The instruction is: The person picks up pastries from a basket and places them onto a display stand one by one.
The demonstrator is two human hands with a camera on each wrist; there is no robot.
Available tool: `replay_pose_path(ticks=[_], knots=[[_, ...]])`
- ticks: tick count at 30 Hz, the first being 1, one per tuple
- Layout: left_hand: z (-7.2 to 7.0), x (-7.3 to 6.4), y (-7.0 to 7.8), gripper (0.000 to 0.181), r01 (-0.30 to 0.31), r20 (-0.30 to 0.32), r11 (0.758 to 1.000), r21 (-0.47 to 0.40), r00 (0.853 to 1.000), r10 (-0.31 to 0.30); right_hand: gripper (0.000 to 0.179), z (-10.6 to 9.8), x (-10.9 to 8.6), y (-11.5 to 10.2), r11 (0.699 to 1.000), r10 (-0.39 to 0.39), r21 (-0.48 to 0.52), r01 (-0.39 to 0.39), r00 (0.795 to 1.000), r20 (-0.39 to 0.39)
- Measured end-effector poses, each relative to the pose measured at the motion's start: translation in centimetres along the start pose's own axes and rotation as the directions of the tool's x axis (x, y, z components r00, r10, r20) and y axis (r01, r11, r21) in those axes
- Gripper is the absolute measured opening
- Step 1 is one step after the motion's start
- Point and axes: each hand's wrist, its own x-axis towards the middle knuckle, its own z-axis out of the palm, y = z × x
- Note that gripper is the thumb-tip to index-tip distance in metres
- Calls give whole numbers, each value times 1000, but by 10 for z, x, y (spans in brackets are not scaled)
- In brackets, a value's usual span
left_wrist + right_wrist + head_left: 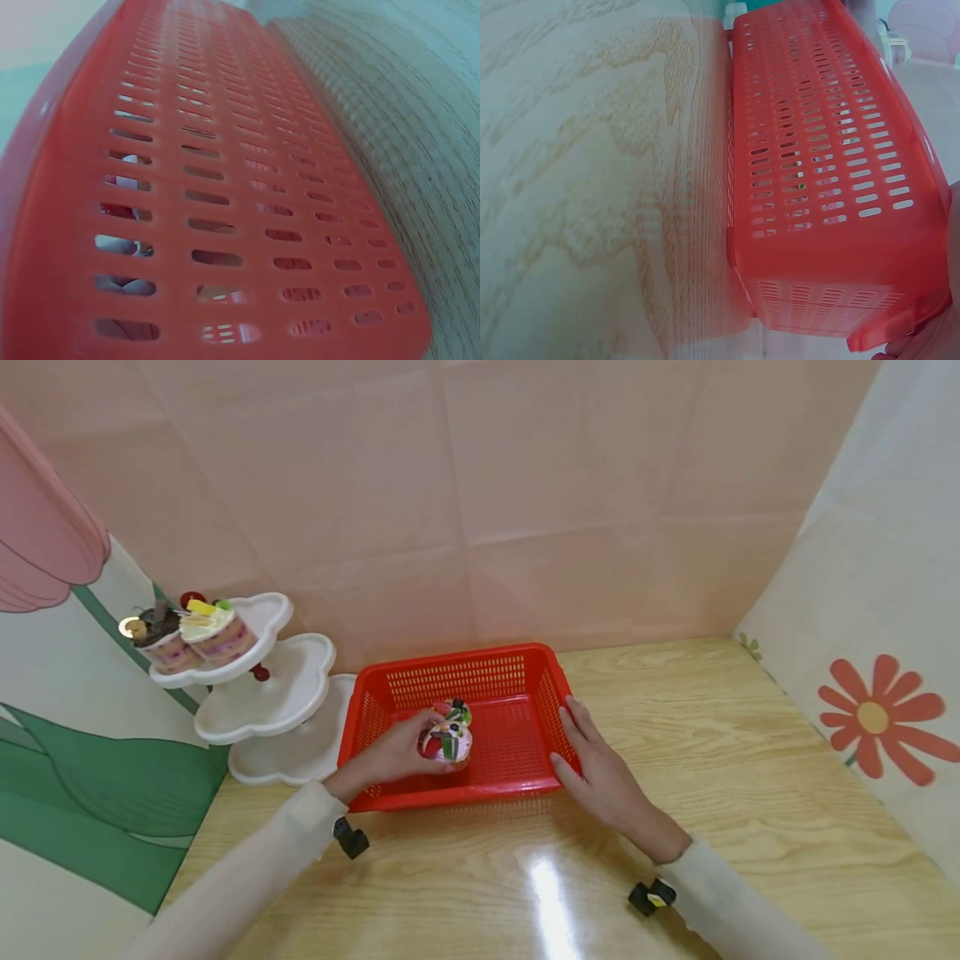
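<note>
My left hand (405, 747) reaches over the front left rim of a red plastic basket (517, 785). Its thumb and fingers hold a small cupcake (452, 742) topped with cream and fruit. Right behind that one, inside the basket, is a second fruit-topped cupcake (459, 712), partly covered. My right hand (603, 777) holds the basket's right rim; in the right wrist view its fingertips (904, 345) curl under the rim at the lower right. Seen from the left wrist, the slotted basket wall (217, 180) hides the left hand's grip.
Left of the basket stands a white three-tier stand (262, 714) with scalloped trays. Its top tray bears a cream-topped cake cup (221, 635) and a chocolate-topped one (163, 639). The wooden table (675, 718) meets a pink backdrop (600, 527) behind.
</note>
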Motion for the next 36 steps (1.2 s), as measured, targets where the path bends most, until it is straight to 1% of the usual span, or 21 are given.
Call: replay_pose_path(ticks=[6, 11, 14, 16, 19, 21, 24, 27, 33, 36], knots=[[-4, -2, 4, 70, 7, -46, 998, -61, 999, -10, 74, -1, 0, -1, 1000, -2, 6, 3, 1000, -8], [-8, -6, 8, 72, 27, -61, 994, -106, 998, -33, 73, -1, 1, 0, 1000, -7, 3, 7, 1000, -9], [-10, -8, 8, 72, 39, -67, 993, -109, 997, -46, 72, -1, 0, 0, 1000, -8, 8, 8, 1000, -7], [-11, -9, 8, 71, 36, -75, 993, -110, 996, -44, 72, -2, 0, 0, 1000, -9, 11, 9, 1000, -7], [-12, -11, 7, 70, 31, -107, 994, -104, 993, -42, 72, -2, 0, 0, 1000, -7, 16, 7, 1000, -5], [-13, -13, 8, 69, 24, -144, 995, -101, 989, -39, 72, -2, 0, 0, 1000, -3, 15, 4, 1000, -4], [-17, -17, 11, 67, 26, -204, 994, -108, 978, -47, 71, -1, 0, 0, 1000, -2, 17, 2, 1000, -5], [-20, -21, 10, 64, 18, -247, 992, -123, 968, -48, 71, -1, 0, 0, 1000, -6, 20, 6, 1000, -7], [-27, -30, 5, 67, 12, -290, 988, -154, 955, -57, 70, 0, 0, 0, 1000, -8, 16, 9, 1000, -10], [-30, -35, 4, 67, 14, -309, 985, -172, 949, -68, 69, 0, 0, 1, 1000, -6, 14, 6, 1000, -9]])
